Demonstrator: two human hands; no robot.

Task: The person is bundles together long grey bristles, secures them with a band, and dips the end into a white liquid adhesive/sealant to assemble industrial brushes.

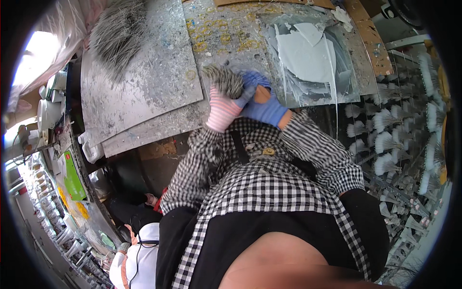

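Observation:
My left hand [223, 111], in a pink-and-white striped glove, is closed around a bundle of grey, streaked strands [224, 81] that look like feathers or bristles. My right hand [267, 107] wears a blue glove with a skin-coloured patch showing on its back. Its fingers are curled and meet the left hand at the thumb side, beside the bundle. What lies between the right fingers is hidden. Both hands are above the front edge of a paint-spotted worktable [163, 115].
A large pile of similar grey strands [120, 38] lies at the table's far left. White paste [305, 55] is spread on a smeared sheet [346, 77] to the right, dripping over the edge. Racks of white fan-shaped tufts [387, 139] stand at right. Another person's white sleeve [118, 269] shows lower left.

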